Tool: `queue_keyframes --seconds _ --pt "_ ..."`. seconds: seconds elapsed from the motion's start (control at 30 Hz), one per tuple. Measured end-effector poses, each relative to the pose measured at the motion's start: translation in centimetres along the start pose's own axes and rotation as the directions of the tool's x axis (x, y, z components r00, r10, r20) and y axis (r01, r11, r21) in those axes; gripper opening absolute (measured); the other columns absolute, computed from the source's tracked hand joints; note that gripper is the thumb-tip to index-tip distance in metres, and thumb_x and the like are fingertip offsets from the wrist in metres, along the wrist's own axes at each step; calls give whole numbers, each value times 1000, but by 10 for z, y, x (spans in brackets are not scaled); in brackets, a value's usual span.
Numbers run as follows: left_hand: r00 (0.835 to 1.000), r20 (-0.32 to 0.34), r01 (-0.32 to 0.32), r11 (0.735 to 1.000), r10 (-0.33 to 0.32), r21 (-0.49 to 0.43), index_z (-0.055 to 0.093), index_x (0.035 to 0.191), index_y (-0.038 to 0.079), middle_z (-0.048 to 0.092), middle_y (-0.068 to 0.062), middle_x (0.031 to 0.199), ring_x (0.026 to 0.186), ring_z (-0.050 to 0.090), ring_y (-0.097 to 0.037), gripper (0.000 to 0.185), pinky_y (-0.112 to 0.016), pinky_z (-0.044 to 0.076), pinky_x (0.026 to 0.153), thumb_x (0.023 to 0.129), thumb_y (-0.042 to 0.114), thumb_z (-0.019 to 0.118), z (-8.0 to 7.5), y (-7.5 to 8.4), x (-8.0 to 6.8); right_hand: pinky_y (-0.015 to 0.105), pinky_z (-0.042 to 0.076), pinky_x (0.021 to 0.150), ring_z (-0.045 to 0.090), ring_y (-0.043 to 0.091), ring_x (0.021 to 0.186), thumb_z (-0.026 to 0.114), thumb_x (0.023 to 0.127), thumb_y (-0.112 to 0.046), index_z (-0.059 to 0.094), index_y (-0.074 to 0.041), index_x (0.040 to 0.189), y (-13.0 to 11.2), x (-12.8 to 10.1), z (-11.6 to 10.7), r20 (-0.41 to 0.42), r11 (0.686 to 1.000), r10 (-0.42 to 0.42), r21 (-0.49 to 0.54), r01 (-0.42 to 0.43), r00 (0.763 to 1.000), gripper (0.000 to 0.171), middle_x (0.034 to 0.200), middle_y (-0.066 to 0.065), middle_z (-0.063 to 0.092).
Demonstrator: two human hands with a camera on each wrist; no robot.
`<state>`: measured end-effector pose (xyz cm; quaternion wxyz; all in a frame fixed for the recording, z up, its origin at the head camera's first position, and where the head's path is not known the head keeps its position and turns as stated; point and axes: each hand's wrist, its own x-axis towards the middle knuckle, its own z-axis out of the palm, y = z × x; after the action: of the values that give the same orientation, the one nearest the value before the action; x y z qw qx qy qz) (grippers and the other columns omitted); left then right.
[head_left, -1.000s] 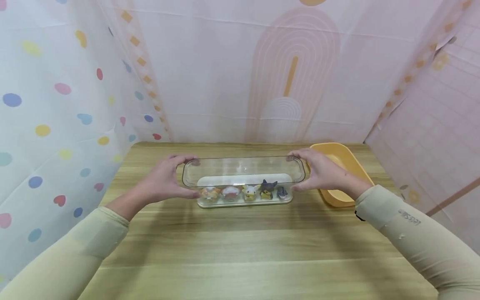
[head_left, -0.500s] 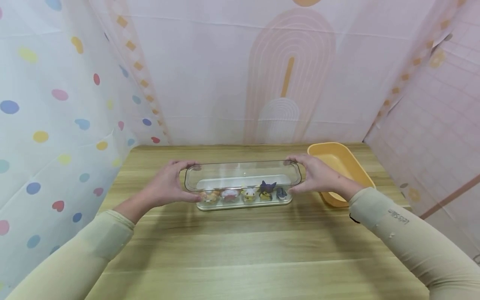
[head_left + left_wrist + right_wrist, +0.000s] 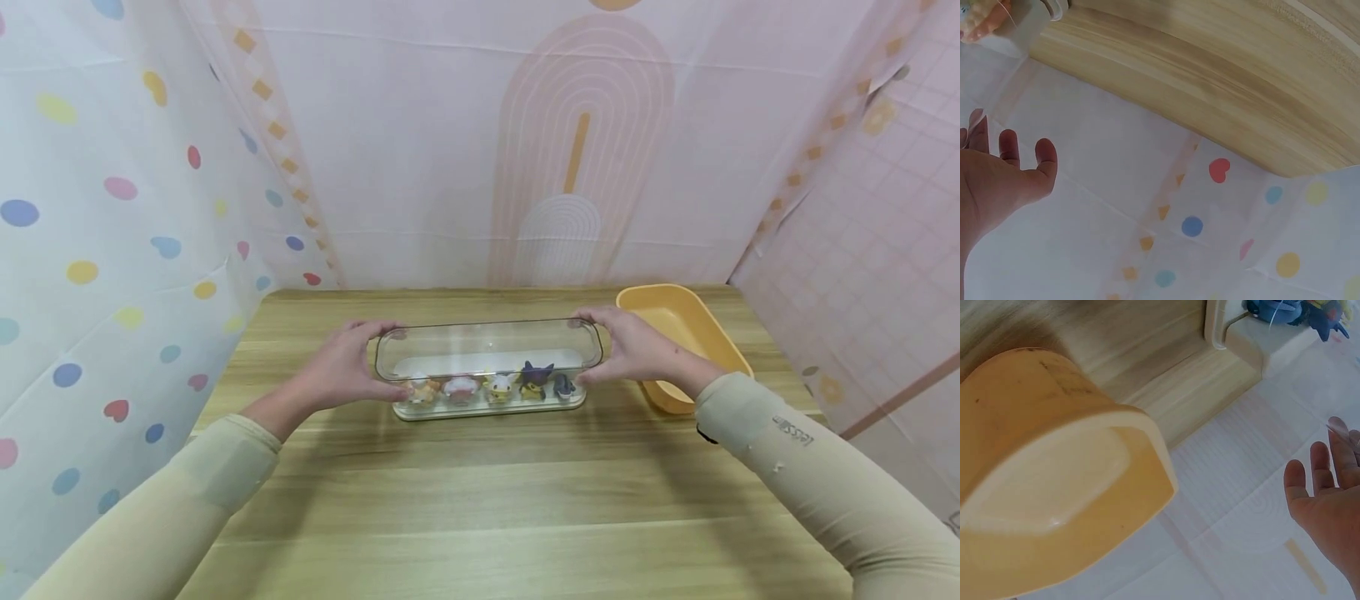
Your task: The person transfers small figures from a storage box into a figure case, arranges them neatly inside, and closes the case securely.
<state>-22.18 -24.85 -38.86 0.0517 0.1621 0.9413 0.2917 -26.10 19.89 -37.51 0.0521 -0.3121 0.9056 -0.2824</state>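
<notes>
A long clear plastic cover [image 3: 487, 338] is held over a white stepped display base [image 3: 487, 412]. My left hand [image 3: 343, 368] grips its left end, thumb in front and fingers behind. At the right end my right hand [image 3: 630, 346] grips it likewise. Through the cover's lower part I see a row of small figurines: an orange-and-white one [image 3: 422, 392], a pink-and-white one [image 3: 461, 389], a pale yellow-eared one [image 3: 498, 387], a purple-eared one [image 3: 536, 380] and a dark blue one [image 3: 564, 387]. In the wrist views only part of the left hand [image 3: 1007, 181] and right hand [image 3: 1329, 500] shows.
A yellow-orange plastic bin [image 3: 701, 329] stands right of the base, partly behind the right forearm. Everything rests on a wood-grain table [image 3: 480, 492]. Patterned cloth [image 3: 420, 167] hangs behind the table and along both sides.
The clear cover has come down a little toward the base, its left end shifting slightly right with my left hand. Both hands keep their hold. The figurines stay in place.
</notes>
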Motion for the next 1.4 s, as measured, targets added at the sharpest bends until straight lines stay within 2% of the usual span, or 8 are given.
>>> queue_keyframes --seconds 0.4,0.57,0.77,0.97,1.1,1.4 --pt "1000 18 -18 999 17 35 53 155 19 65 -6 149 152 37 -43 99 -75 35 118 72 48 98 13 -6 9 62 40 124 53 44 145 97 75 -25 53 5 151 15 2 13 52 999 42 21 -43 998 93 147 21 65" --pt "999 30 -28 998 26 54 52 157 18 63 -9 151 152 37 -46 102 -76 31 120 72 51 98 15 -6 12 61 39 124 52 44 146 96 77 -26 50 6 153 19 2 17 63 999 49 7 -50 997 94 149 21 63" --pt "999 48 0 1000 0 5 48 159 19 50 -12 163 155 32 -47 107 -76 32 121 72 56 97 13 -10 9 63 34 127 43 45 153 95 80 -30 47 1 157 18 1 13 87 995 85 35 -89 992 96 160 22 54" --pt "999 38 -4 1000 5 -9 51 159 20 52 -14 162 155 34 -47 98 -76 35 119 79 62 89 11 -16 6 62 36 127 44 43 154 91 87 -36 49 -4 158 22 -1 11 74 996 84 30 -86 994 89 162 20 52" --pt "998 64 -3 1000 4 -14 50 160 21 52 -16 162 153 36 -47 96 -77 37 116 82 65 86 10 -19 6 61 36 127 45 41 153 89 88 -38 49 -3 159 23 0 11 78 996 81 30 -84 994 88 162 18 52" --pt "994 112 3 997 6 -82 45 162 18 50 -19 162 153 39 -49 95 -76 34 120 87 59 85 12 -27 10 64 41 122 51 42 149 88 89 -42 51 -4 158 21 8 7 129 991 122 36 -128 984 87 158 19 58"
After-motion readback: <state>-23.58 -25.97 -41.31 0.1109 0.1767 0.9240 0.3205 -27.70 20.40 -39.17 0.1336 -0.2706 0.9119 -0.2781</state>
